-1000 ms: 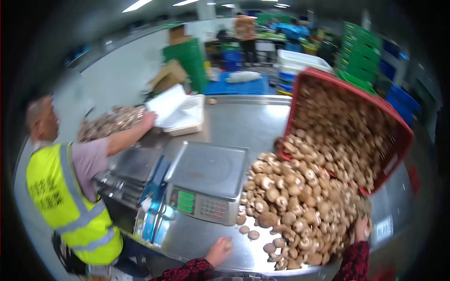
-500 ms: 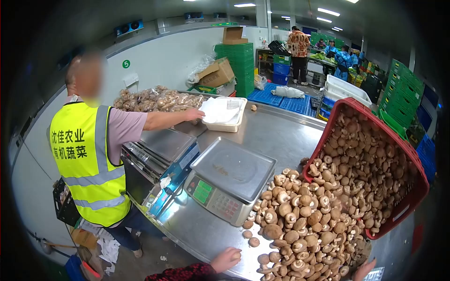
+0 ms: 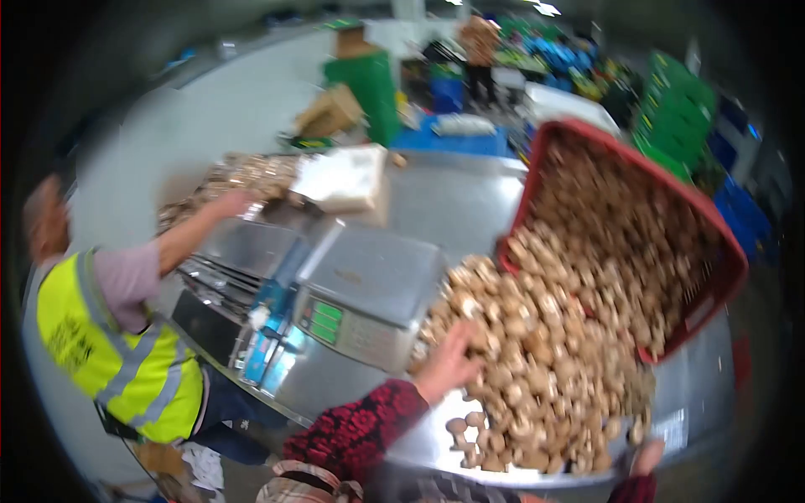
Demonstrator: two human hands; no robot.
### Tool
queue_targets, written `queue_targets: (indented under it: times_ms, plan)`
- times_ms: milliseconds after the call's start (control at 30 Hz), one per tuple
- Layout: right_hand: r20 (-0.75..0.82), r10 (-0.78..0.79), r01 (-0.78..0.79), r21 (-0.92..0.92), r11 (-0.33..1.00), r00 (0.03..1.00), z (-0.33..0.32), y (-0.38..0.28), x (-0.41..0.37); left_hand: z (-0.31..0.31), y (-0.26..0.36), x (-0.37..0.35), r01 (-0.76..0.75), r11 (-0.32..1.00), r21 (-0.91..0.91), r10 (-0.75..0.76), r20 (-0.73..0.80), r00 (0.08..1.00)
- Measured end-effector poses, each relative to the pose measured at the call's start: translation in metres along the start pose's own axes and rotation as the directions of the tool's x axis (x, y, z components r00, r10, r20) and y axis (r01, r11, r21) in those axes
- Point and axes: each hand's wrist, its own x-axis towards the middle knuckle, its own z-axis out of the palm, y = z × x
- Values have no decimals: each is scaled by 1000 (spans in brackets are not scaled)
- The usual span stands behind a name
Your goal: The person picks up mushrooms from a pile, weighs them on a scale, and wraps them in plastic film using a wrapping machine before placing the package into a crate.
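Observation:
My left hand (image 3: 449, 367) reaches to the near left edge of a large heap of brown shiitake mushrooms (image 3: 537, 360) on the metal table. Its fingers and thumb look apart against the mushrooms, though motion softens them. At the lower right, my right hand (image 3: 646, 461) is beside the heap's near edge, low by the table rim; its fingers are smeared. The mushrooms spill from a tipped red crate (image 3: 713, 220). Left of the heap stands a weighing scale (image 3: 369, 272) with a lit green display and a bare pan.
A co-worker in a yellow vest (image 3: 117, 344) stands at the left, arm stretched over a second scale (image 3: 251, 243) toward bagged mushrooms (image 3: 239, 180). A white basket (image 3: 340, 178) sits at the table's far side. Green crates (image 3: 365, 96) and other people are behind.
My left hand has moved up and forward to the mushrooms. The co-worker's hand has left the white basket for the bagged mushrooms. The whole view has shifted and blurred.

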Motion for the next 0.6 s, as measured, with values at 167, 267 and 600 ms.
queue_targets:
  times_ms: [167,267,600]
  plan:
    - [-181,-341,322,-126,938,922,-83,-32,-9,0,8,-45,66,997,-31,-65,19,998]
    - [-357,-197,249,106,963,913,-141,-80,-15,-1,0,-78,246,963,-109,-232,125,965]
    - [-535,-769,859,510,36,350,-248,-358,-234,22,62,-78,786,310,-536,-179,779,601]
